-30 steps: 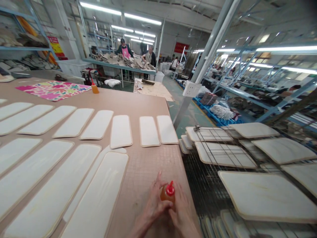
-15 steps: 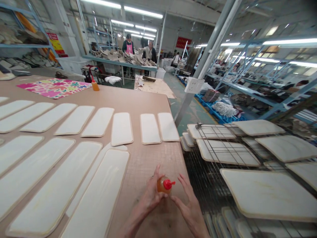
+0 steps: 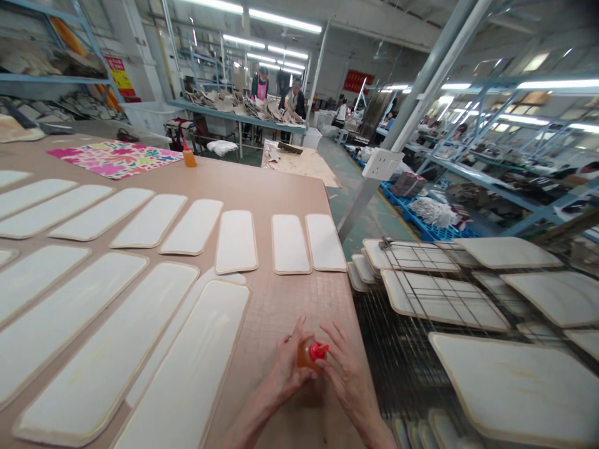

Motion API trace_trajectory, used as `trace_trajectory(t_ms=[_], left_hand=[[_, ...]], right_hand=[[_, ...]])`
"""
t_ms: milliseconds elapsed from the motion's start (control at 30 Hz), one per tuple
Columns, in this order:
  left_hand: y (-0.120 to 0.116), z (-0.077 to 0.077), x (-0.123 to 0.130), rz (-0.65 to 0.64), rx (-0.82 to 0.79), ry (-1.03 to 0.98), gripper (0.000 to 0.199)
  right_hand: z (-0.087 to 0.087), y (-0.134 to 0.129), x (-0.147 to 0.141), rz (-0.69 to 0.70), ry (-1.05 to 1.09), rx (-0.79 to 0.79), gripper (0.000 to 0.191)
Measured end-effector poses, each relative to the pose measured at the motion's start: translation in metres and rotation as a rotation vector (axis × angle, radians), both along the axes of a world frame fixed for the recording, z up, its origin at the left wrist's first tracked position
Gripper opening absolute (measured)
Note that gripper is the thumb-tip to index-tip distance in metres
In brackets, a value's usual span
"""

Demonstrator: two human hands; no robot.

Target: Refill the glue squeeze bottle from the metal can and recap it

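My left hand (image 3: 285, 366) is wrapped around a squeeze bottle (image 3: 304, 355) of amber liquid, held over the brown tabletop near its right edge. The bottle's red nozzle cap (image 3: 318, 351) points up and to the right. Thumb and fingers of my right hand (image 3: 345, 368) close around that cap, its outer fingers stretched past it. Left of my hands lies a long white panel (image 3: 187, 368) with a tan border, partly over another white piece. Beyond my hands, a smaller white panel (image 3: 291, 243) rests on the table.
Several white panels lie in rows across the table (image 3: 281, 187). Another amber bottle (image 3: 189, 157) stands beside a floral sheet (image 3: 116, 159) at the back. On the right, a wire rack (image 3: 421, 280) holds more panels. A grey post (image 3: 355, 202) rises past the table corner. Co-workers stand at a far table.
My right hand has moved left to the bottle, and its fingers have closed in around the red cap. The left hand still grips the bottle. The view has shifted slightly.
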State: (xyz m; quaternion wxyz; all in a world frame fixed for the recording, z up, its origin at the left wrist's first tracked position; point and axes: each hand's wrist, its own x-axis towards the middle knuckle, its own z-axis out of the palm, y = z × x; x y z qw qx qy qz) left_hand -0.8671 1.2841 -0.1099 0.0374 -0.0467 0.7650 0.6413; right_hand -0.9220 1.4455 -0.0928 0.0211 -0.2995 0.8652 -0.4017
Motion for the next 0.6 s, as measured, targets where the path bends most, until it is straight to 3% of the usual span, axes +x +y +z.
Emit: trace_trajectory(t_ms=[100, 167, 233, 300, 367, 400, 500, 600], left_hand=[[0.003, -0.001, 0.003, 0.028, 0.047, 0.019, 0.093], [0.006, -0.002, 0.004, 0.046, 0.105, 0.031, 0.092], [0.007, -0.002, 0.003, 0.06, 0.188, 0.038, 0.097], [0.006, -0.002, 0.001, 0.1, 0.27, 0.046, 0.102], [0.004, 0.0, -0.001, 0.163, 0.314, 0.063, 0.104], [0.003, 0.002, -0.001, 0.196, 0.313, 0.068, 0.103], [0.007, 0.011, 0.004, 0.264, 0.287, 0.033, 0.104], [0.021, 0.02, 0.014, 0.29, 0.28, -0.041, 0.108]], right_hand=[[-0.011, -0.006, 0.006, -0.06, 0.019, -0.051, 0.026], [-0.014, -0.008, 0.01, -0.112, -0.088, -0.107, 0.03], [-0.006, -0.003, 0.016, -0.184, -0.307, -0.224, 0.038], [0.01, 0.01, 0.022, -0.279, -0.444, -0.47, 0.048], [0.024, 0.026, 0.027, -0.39, -0.382, -0.689, 0.061], [0.027, 0.031, 0.03, -0.429, -0.309, -0.708, 0.067], [0.006, 0.029, 0.039, -0.394, -0.213, -0.411, 0.076], [-0.044, 0.007, 0.048, -0.235, -0.174, -0.24, 0.082]])
